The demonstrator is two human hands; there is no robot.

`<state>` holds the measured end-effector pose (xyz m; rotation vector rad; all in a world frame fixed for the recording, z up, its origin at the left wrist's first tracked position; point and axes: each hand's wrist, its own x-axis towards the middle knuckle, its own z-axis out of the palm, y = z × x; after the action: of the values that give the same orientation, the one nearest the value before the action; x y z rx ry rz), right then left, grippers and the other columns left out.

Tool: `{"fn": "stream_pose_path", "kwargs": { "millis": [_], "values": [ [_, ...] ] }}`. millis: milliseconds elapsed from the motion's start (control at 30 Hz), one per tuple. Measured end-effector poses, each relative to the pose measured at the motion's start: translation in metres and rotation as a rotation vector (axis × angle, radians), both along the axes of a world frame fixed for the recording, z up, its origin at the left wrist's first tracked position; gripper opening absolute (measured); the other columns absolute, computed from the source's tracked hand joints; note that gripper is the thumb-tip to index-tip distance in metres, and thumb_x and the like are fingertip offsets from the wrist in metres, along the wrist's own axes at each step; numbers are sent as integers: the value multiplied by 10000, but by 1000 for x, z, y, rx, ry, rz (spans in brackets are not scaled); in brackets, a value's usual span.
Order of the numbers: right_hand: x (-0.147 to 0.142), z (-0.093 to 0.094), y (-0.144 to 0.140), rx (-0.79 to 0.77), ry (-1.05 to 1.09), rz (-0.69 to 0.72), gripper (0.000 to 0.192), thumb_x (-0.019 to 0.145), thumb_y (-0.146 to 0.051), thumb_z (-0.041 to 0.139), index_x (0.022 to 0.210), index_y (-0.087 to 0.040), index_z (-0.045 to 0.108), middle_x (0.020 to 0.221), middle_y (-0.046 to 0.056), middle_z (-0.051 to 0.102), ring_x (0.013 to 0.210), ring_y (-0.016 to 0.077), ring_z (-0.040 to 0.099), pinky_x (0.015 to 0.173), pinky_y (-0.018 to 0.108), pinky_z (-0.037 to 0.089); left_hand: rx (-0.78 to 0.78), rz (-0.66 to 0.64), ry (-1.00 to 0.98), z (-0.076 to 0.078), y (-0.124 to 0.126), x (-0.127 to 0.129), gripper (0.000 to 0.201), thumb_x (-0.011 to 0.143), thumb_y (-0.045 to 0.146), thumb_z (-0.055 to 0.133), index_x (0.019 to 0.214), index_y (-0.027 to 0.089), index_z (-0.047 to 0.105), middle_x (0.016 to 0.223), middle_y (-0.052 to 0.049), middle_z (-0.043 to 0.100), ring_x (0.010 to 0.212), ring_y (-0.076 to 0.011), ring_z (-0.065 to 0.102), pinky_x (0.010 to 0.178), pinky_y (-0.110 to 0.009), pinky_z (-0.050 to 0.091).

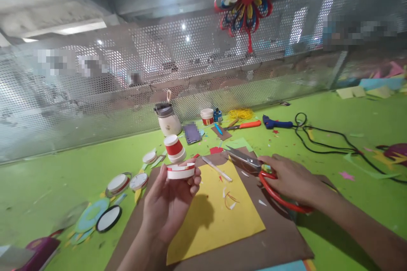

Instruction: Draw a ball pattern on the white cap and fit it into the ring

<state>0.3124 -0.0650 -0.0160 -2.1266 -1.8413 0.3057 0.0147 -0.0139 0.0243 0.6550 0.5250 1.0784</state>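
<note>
Between the thumb and fingers of my left hand (171, 199) is a shallow white paper cup bottom (181, 172) with a jagged, red-marked cut edge. My right hand (292, 180) grips scissors (246, 161) with red handles; the blades point left and look slightly parted. Below both hands lies a yellow sheet (219, 220) on a brown board (280, 241). A white pen (218, 168) and small paper scraps rest on the sheet. Just beyond my left hand stands a red and white cup piece (174, 147).
White discs (117, 183) and a light-blue paper ring (92, 215) lie at left. Farther back are a bottle (168, 120), a phone (192, 134), a small tub (207, 116) and an orange-handled knife (249, 124). A blue glue gun (276, 122) trails a black cord at right. Perforated metal mesh (133, 80) borders the table.
</note>
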Motion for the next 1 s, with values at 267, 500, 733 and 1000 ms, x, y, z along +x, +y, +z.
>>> {"fn": "stream_pose_path", "kwargs": {
  "millis": [267,500,733,1000],
  "values": [
    [-11,1,-15,-196,1134,122,735,849,-567,834,1477,-222,671,864,38,760,668,183,676,575,273,543,-13,-18,6,-7,7,-2,524,693,442,987,1008,46,852,817,-138,752,688,-171,678,629,-235,576],
    [-30,6,-27,-98,1141,264,508,862,-511,864,1253,-213,735,1021,86,750,917,244,713,760,315,608,281,29,276,-22,7,-11,518,824,615,852,1147,210,845,971,-94,757,834,-191,679,756,-272,580],
    [-35,20,-30,-12,1223,272,417,926,-533,810,1117,-213,622,761,-50,597,608,109,576,577,240,478,581,46,561,-33,3,-8,615,716,473,981,1262,269,785,1158,-70,757,1036,-250,689,848,-270,567],
    [-61,22,-24,-59,1475,219,550,749,-390,977,1078,-224,570,675,-76,633,569,105,611,560,228,511,989,-33,691,-19,-20,10,503,815,397,922,1279,339,736,1202,-46,742,1123,-236,719,967,-295,591]
  ]
}}
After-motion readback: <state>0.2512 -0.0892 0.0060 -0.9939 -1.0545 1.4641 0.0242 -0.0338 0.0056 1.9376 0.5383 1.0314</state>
